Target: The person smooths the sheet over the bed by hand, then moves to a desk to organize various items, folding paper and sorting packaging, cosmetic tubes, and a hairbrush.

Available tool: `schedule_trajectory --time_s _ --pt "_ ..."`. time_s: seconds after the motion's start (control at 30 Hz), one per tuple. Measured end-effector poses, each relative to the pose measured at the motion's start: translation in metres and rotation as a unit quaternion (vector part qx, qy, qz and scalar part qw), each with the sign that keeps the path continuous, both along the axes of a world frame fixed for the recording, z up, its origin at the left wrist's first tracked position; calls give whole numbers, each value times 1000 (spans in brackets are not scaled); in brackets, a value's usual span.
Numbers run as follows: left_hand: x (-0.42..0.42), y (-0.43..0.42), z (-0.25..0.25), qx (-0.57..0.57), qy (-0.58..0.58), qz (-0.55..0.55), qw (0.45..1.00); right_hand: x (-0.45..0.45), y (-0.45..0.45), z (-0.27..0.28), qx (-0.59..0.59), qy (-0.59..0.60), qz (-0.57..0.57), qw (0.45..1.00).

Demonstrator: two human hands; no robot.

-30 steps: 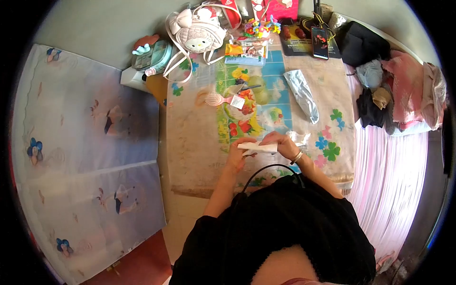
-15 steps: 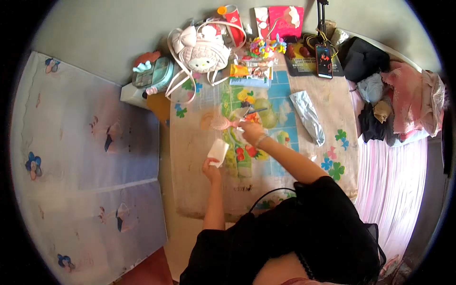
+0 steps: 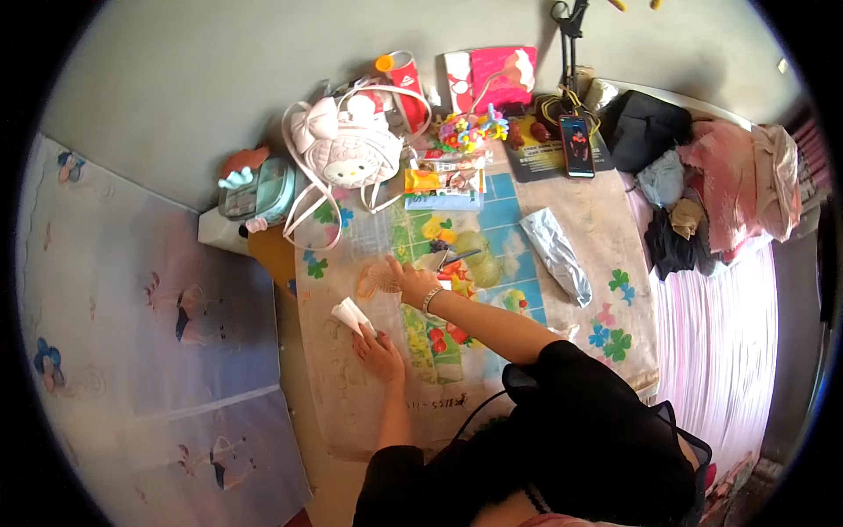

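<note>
My left hand (image 3: pixel 379 356) grips a white folded piece that looks like tissue (image 3: pixel 351 314), held above the left part of the table. To its upper right, my right hand (image 3: pixel 413 283) is closed around the handle end of a pink hairbrush (image 3: pixel 378 279). The brush head points left, and my fingers hide most of the handle. A bracelet circles my right wrist. Just beyond this hand, a dark slim item (image 3: pixel 461 256) lies on the fruit-printed table cover (image 3: pixel 500 220).
A silver foil-like pouch (image 3: pixel 558 255) lies right of the arms. Along the back are a pink bag (image 3: pixel 351 162), snack packets (image 3: pixel 443 180), colourful hair ties (image 3: pixel 474 130) and a propped phone (image 3: pixel 577 147). Clothes (image 3: pixel 724 184) pile up at right; a patterned curtain (image 3: pixel 158 307) hangs left.
The camera view has shifted, so the table sits lower. My right hand has moved left with the hairbrush, while the white piece in my left hand has turned and moved left.
</note>
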State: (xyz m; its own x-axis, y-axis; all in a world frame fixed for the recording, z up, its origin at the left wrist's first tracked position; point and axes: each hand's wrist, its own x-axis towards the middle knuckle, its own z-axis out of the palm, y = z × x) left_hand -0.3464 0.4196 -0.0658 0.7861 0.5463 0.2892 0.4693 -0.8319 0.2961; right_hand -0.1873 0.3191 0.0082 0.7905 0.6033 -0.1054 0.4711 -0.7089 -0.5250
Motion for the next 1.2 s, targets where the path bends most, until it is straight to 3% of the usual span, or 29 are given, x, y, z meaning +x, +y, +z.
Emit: schedule_trajectory --time_s 0.03,0.1,0.2,0.27,0.33,0.4,0.47,0.5,0.53,0.6,0.63,0.67,0.8,1.0,1.07,1.2 --pt "1 -2 1 -5 7 18 1000 3 -7 11 0 -1 -7 1000" --pt "1 -5 4 -8 11 36 999 14 -22 31 150 68 -3 986" --pt "0 -2 5 34 38 14 999 32 -50 45 261 79 -11 962" --pt "0 -1 -2 18 12 7 1000 41 -65 42 248 73 -61 964" --pt "0 -1 -3 18 15 5 1000 47 -84 56 324 136 -148 925" --pt "0 -2 -1 20 18 5 1000 55 -100 54 308 92 -165 932" --pt "-2 -2 -1 31 17 -7 999 62 -115 46 431 45 -149 889" --pt "-2 -2 -1 34 14 -10 999 67 -123 41 482 167 -138 849" --pt "-2 -3 -2 27 24 -1 999 71 -130 36 485 163 -138 848" --pt "-1 -4 0 21 33 7 999 77 -144 48 557 205 -143 792" --pt "1 -6 3 21 31 6 999 79 -158 60 575 308 -132 747" --pt "2 -7 5 21 29 7 999 85 -165 60 598 307 -127 729" --pt "5 -8 9 30 28 0 999 117 -199 60 572 251 -160 765" --pt "5 -10 7 49 66 40 996 179 -203 80 585 58 -185 787" --pt "7 -12 12 49 74 40 995 197 -195 92 550 -58 -158 818" --pt "4 -11 12 52 64 40 996 227 -174 85 510 -149 -196 824"
